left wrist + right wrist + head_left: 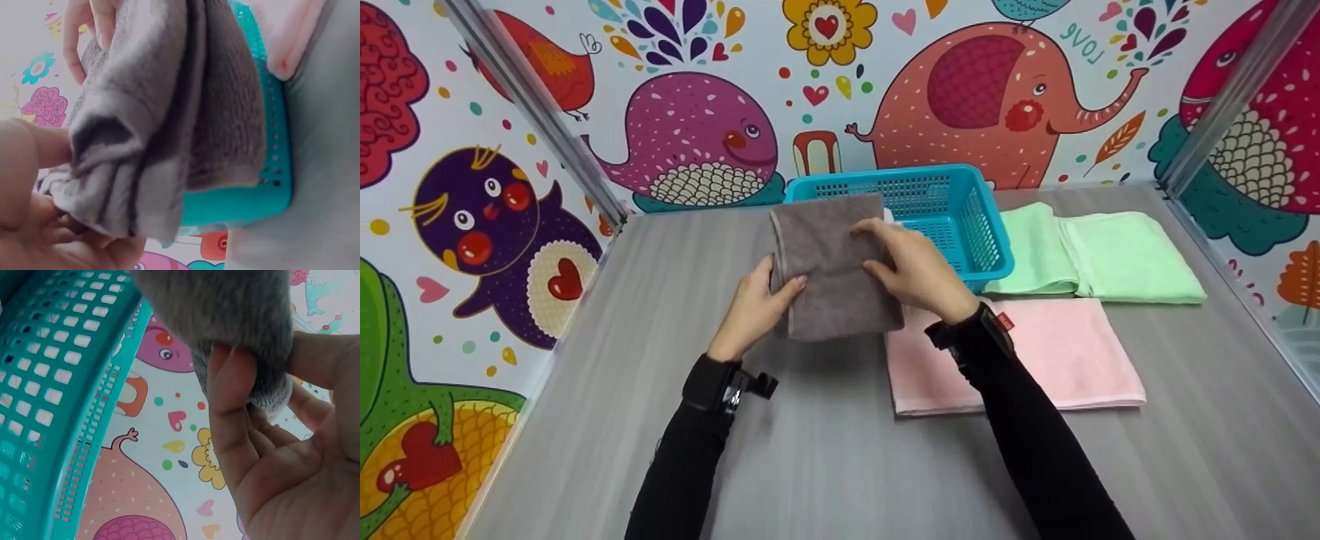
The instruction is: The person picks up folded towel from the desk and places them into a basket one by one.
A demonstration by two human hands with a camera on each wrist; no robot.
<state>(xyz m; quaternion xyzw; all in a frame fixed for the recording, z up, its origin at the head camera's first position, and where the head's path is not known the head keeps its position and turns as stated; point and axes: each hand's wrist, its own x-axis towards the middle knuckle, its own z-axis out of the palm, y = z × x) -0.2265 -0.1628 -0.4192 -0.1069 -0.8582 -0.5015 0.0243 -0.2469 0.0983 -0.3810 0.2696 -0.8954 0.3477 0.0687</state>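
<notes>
While both hands, left hand (761, 304) and right hand (911, 266), pinch the folded grey towel (832, 262) aloft, it looks mid-transfer; lowering it squarely into the blue basket (960, 217) seems next.

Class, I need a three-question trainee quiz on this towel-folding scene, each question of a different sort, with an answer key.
1. True or false: both hands hold the grey towel.
2. Which towel lies right of the turquoise basket? A pink, B green, C blue.
3. Fill in: the right forearm crosses over the ____ towel.

Key
1. True: the left hand and the right hand both grip it.
2. B, the green towel.
3. Pink: the pink towel on the table.
</notes>
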